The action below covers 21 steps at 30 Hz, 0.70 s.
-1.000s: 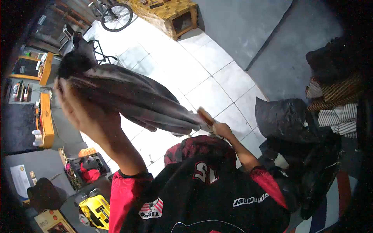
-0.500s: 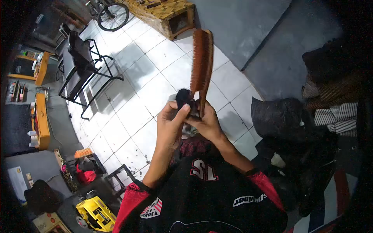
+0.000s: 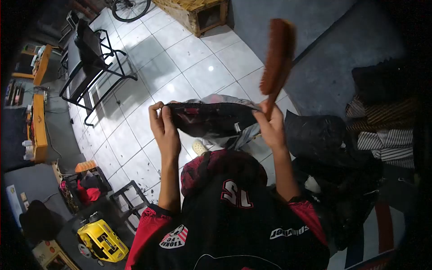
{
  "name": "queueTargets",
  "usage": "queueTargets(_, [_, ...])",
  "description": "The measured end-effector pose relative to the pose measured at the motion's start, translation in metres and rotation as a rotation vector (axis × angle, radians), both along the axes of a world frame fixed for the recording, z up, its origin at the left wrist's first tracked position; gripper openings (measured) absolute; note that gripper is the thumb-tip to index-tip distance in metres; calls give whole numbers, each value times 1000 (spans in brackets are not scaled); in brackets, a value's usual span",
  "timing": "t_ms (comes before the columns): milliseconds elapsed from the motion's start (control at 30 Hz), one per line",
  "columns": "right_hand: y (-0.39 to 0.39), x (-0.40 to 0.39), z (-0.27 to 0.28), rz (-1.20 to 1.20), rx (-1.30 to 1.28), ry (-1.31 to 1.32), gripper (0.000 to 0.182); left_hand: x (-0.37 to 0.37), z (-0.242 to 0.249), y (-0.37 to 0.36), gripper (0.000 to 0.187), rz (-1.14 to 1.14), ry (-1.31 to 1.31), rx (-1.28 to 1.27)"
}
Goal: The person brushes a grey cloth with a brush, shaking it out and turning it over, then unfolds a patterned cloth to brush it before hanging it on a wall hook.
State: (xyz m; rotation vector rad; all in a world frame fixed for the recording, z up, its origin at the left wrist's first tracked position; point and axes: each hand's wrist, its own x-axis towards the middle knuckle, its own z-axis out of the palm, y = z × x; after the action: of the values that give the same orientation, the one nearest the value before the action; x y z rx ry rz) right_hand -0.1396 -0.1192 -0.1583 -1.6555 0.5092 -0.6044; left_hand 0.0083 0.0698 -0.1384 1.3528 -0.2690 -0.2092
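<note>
A dark cloth [image 3: 211, 118] with a small white tag hangs stretched between my two hands, its upper edge nearly level. My left hand [image 3: 166, 128] pinches the cloth's left end. At the other end, my right hand [image 3: 272, 126] grips both the cloth's corner and the handle of a brush [image 3: 279, 58]. The brush points up and away, its reddish-brown bristles facing left and slightly blurred. Greyish fabric shows behind and below the cloth, above a pale shoe [image 3: 199, 147].
Black metal-framed chair [image 3: 87, 54] at upper left; woven-top wooden table [image 3: 193, 13] and bicycle wheel [image 3: 130, 6] at the top. Yellow machine [image 3: 102, 238] and crate [image 3: 85, 186] at lower left. Black bag [image 3: 315, 135] and folded striped cloths [image 3: 387, 139] on the right.
The dark cloth, bunched between my hands before, is now spread wide. My left hand has moved left and my right hand right, carrying the brush, which now tilts to the right.
</note>
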Motion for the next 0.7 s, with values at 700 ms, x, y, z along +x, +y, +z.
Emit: queueTargets(700, [-78, -49, -142, 404, -617, 1034, 23, 59, -211, 59, 16, -334, -385, 1147])
